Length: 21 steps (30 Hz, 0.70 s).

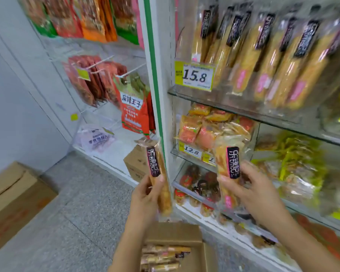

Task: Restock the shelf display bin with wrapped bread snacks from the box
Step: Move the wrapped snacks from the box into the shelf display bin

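Observation:
My left hand (145,195) grips one long wrapped bread snack (159,173) with a dark label, held upright in front of the shelf's white post. A second wrapped bread snack (227,169) stands upright in the grip of my right hand (253,191), lower than the display bin. The clear display bin (220,95) on the upper shelf holds several of the same snacks leaning upright, behind a 15.8 price tag (194,75). Below my arms sits the open cardboard box (177,234) with several more snacks lying inside.
Lower shelves carry bins of orange, green and dark packets (204,126). Hanging red snack bags (132,107) fill the rack to the left. A small carton (135,163) stands on the floor by the post, and a larger carton (14,201) sits at far left.

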Each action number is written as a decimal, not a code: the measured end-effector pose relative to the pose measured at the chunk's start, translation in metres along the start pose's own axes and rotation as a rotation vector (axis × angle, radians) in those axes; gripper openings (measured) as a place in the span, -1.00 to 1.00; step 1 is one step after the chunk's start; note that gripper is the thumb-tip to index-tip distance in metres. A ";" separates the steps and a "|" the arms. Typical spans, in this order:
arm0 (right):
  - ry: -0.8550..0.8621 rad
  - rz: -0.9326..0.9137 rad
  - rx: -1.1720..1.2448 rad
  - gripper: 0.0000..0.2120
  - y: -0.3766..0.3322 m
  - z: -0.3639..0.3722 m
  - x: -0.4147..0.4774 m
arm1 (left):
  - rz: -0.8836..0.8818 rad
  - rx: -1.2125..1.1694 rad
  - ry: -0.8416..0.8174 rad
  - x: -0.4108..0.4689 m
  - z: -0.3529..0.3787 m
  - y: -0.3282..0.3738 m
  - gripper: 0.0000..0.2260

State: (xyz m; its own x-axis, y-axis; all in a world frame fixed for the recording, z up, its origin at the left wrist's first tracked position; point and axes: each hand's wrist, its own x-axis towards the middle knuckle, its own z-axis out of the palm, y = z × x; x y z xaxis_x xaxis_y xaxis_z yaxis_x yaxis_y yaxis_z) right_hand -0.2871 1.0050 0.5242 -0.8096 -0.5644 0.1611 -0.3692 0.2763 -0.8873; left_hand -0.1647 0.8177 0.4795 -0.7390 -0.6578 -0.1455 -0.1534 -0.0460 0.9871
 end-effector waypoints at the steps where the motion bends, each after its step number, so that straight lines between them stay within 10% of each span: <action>1: 0.032 -0.038 -0.022 -0.88 -0.018 -0.007 0.001 | 0.051 -0.006 -0.016 0.000 -0.002 0.018 -0.88; 12: 0.401 -0.297 0.256 -0.73 -0.146 -0.052 0.027 | 0.389 -0.048 -0.219 0.011 -0.017 0.176 -0.67; 21: 0.589 -0.460 -0.094 -0.51 -0.166 -0.103 0.052 | 0.653 -0.007 -0.258 0.024 0.038 0.263 -0.58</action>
State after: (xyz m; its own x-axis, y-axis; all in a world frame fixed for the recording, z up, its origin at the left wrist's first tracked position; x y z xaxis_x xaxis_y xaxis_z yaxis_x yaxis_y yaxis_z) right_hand -0.3148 1.0100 0.7248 -0.6649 -0.1370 0.7342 -0.7449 0.1938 -0.6384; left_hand -0.2473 0.8183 0.7329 -0.8108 -0.3531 0.4669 0.3785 0.2922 0.8783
